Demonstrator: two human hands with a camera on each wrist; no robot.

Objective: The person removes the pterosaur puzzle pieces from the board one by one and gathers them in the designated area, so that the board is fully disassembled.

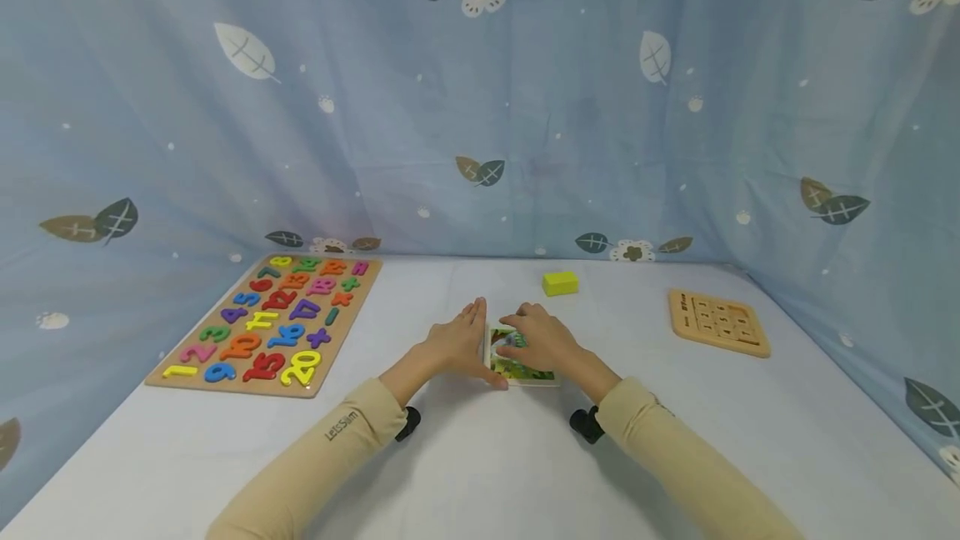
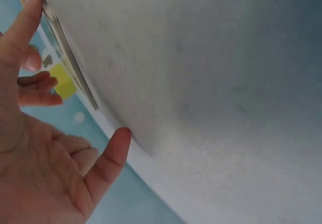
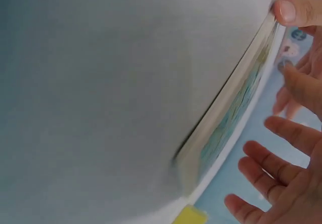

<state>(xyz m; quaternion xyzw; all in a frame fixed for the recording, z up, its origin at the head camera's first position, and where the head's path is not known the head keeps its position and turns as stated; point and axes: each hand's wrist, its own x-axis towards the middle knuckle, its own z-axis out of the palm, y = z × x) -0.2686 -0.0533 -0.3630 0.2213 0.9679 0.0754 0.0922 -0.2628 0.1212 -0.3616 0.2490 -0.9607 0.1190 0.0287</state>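
A small, flat board with a colourful picture (image 1: 534, 374) lies mid-table, partly covered by the hands. Along its left side my left hand (image 1: 456, 346) rests with fingers extended and the thumb at the near left corner. That thumb touches the corner of the board (image 3: 226, 105) in the right wrist view. Above the picture hovers my right hand (image 1: 546, 342), its fingers spread and slightly bent. Nothing appears between the fingers of the right hand (image 3: 282, 178) in its wrist view. From the left wrist, only the edge of the board (image 2: 75, 72) shows.
A wooden number board (image 1: 247, 332) with coloured numerals lies on the left. Behind the hands sits a yellow block (image 1: 560, 283). To the right is a small wooden tile board (image 1: 718, 323). A patterned blue curtain (image 1: 525, 107) hangs behind the white table (image 1: 495, 473).
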